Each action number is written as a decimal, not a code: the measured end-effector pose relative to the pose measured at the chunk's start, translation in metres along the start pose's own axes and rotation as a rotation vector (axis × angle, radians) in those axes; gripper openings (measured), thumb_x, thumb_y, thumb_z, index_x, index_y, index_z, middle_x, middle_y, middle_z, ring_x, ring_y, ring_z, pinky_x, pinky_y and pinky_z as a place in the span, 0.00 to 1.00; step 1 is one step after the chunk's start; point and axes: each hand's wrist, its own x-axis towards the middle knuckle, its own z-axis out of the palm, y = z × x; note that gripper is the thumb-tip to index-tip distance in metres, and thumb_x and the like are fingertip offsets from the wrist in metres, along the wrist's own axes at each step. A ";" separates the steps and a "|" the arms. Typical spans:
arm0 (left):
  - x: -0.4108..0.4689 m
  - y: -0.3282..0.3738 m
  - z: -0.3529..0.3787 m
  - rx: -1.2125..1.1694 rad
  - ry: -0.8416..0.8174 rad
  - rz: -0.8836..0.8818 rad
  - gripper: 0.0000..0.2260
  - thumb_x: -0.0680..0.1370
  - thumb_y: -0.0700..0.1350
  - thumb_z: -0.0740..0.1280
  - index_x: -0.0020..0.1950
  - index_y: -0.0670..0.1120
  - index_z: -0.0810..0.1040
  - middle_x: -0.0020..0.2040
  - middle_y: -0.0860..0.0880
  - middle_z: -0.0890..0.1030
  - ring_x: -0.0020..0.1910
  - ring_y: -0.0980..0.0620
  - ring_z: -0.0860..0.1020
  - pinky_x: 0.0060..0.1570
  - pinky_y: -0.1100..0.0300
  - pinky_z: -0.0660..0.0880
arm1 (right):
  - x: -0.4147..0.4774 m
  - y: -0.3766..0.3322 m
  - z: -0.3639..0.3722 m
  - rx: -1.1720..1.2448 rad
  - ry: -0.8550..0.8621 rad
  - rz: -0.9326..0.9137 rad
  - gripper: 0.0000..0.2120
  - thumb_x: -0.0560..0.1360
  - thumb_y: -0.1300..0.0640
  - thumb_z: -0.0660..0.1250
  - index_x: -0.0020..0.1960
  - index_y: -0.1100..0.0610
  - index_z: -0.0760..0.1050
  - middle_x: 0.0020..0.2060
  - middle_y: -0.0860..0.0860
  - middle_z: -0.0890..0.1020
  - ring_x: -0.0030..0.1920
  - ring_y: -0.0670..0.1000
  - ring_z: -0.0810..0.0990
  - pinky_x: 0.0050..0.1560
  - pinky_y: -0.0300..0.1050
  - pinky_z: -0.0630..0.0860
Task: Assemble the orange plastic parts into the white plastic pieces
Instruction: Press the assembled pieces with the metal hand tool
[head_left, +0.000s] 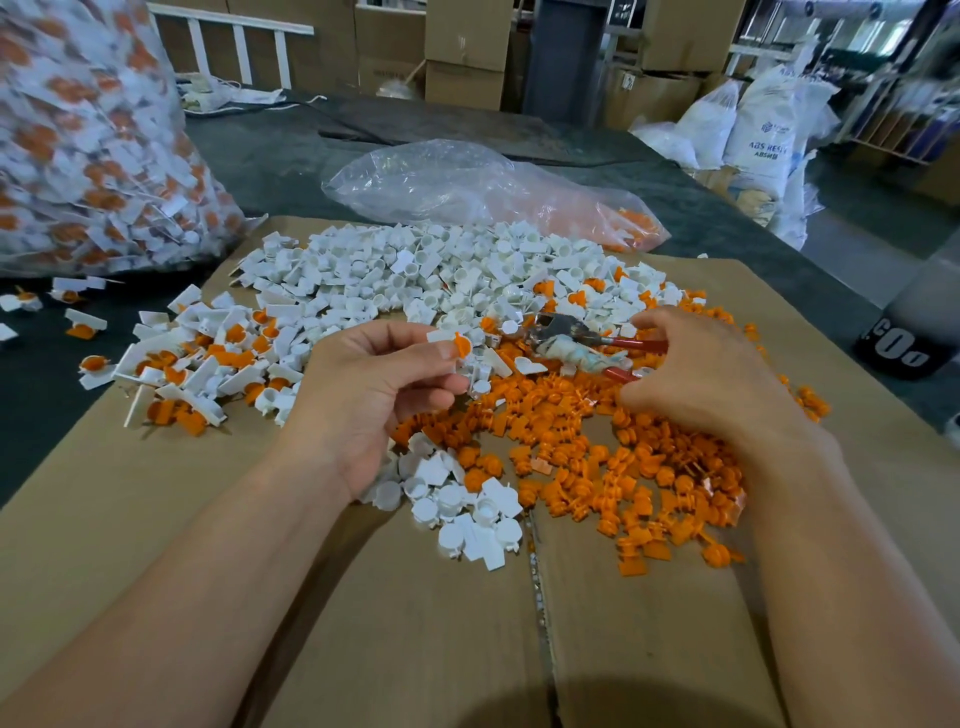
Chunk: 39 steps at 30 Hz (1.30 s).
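This is a factory or warehouse floor set up for hand assembly in bulk. Cardboard boxes stand stacked along the back, beside white sacks printed with "ABS" resin lettering. On the dark desk, a sheet of flattened cardboard carries large loose heaps of white pieces and orange parts, and a big clear bag bulges with joined ones.
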 end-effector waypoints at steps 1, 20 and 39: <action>0.001 0.000 -0.001 -0.004 0.002 -0.002 0.10 0.60 0.37 0.69 0.40 0.38 0.76 0.27 0.46 0.79 0.25 0.54 0.80 0.23 0.68 0.74 | -0.002 0.000 -0.003 0.014 0.022 -0.007 0.35 0.64 0.53 0.73 0.69 0.53 0.65 0.62 0.53 0.74 0.60 0.54 0.72 0.55 0.48 0.69; 0.009 -0.006 0.000 -0.155 0.107 0.138 0.06 0.63 0.38 0.69 0.38 0.42 0.75 0.33 0.48 0.82 0.33 0.52 0.83 0.28 0.67 0.76 | -0.016 -0.037 0.013 0.094 0.180 -0.315 0.21 0.75 0.45 0.60 0.65 0.53 0.67 0.56 0.50 0.73 0.54 0.50 0.72 0.48 0.44 0.67; 0.012 -0.006 0.002 -0.207 0.175 0.170 0.04 0.70 0.33 0.67 0.38 0.41 0.76 0.28 0.52 0.80 0.29 0.56 0.80 0.31 0.68 0.77 | -0.019 -0.046 0.023 -0.004 0.080 -0.425 0.19 0.75 0.41 0.56 0.58 0.53 0.69 0.45 0.46 0.69 0.48 0.48 0.66 0.44 0.40 0.57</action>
